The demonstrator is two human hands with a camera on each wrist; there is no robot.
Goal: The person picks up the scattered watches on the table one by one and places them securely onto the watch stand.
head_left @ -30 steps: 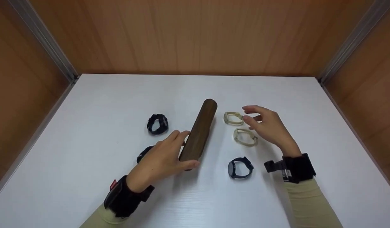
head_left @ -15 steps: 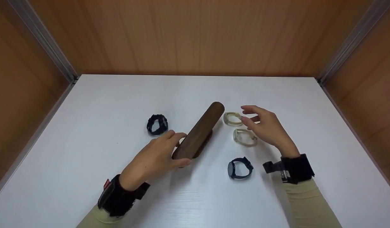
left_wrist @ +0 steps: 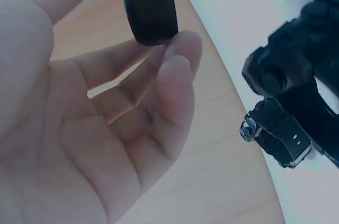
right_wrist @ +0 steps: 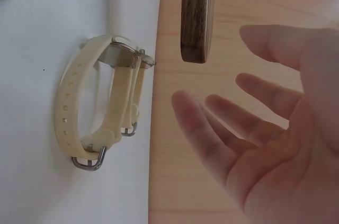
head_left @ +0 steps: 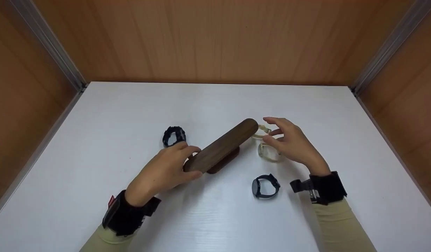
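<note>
On the white counter (head_left: 215, 217) your wooden watch-stand bar (head_left: 220, 147) sits on its base, angled from lower left to upper right. Your left hand (head_left: 164, 171) holds its near end, fingers and thumb curled round the dark end cap. Your right hand (head_left: 291, 143) hovers with fingers spread and relaxed just beside the bar's far end, gripping nothing, above two cream watches (right_wrist: 106, 113). A black watch (head_left: 173, 136) lies beyond your left hand, another dark watch (head_left: 265, 186) near your right wrist. A small red tag on your left wrist strap is unreadable.
</note>
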